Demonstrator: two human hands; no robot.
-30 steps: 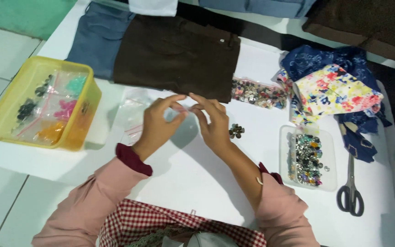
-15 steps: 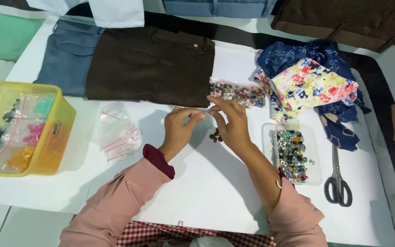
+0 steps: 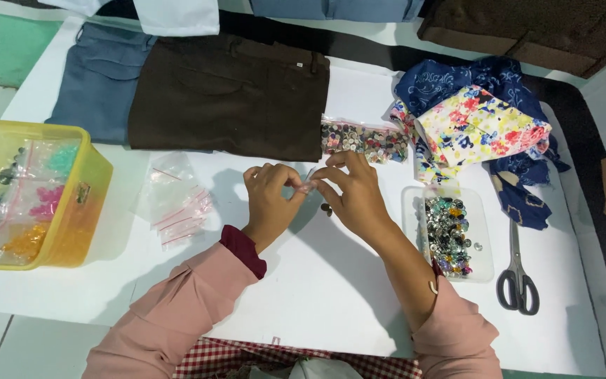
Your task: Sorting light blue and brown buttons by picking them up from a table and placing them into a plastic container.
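While both hands are meeting above the white table (image 3: 331, 302), the left hand (image 3: 269, 200) and right hand (image 3: 355, 196) are pinching a small clear zip bag (image 3: 308, 184) between fingertips, keeping it raised over loose buttons (image 3: 326, 208).

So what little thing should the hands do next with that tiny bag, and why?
Probably pull the mouth of the small clear bag open. Both the left hand and the right hand pinch it between fingertips, and loose buttons lie on the white table just below.
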